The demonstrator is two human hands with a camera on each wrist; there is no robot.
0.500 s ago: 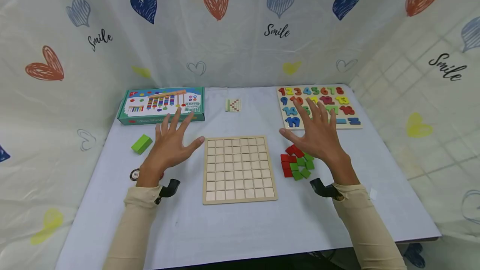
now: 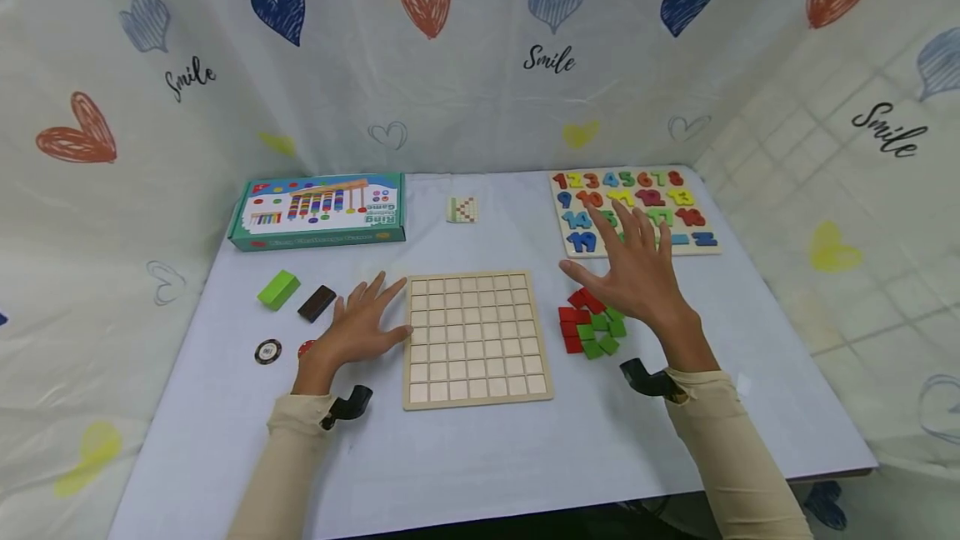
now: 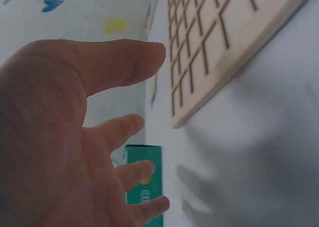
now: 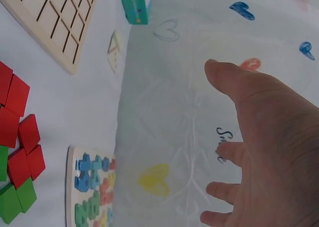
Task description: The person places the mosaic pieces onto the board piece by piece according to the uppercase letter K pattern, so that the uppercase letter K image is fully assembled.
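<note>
A wooden grid board with square cells lies in the middle of the table. My left hand is at its left edge, fingers spread and holding nothing; in the left wrist view the thumb appears apart from the board's frame. My right hand hovers with spread fingers above the table, right of the board, also holding nothing. Just left of and below it lie red tiles and green tiles in a loose cluster. Part of the number puzzle board is hidden behind the right fingers.
At the back left lies a green game box. A small patterned card lies at the back centre. On the left are a green block, a dark brown block, a black-and-white round chip and a partly covered red chip.
My left hand has come down and toward the board's left edge, uncovering the dark block and the round chip. The right hand has stayed nearly still.
</note>
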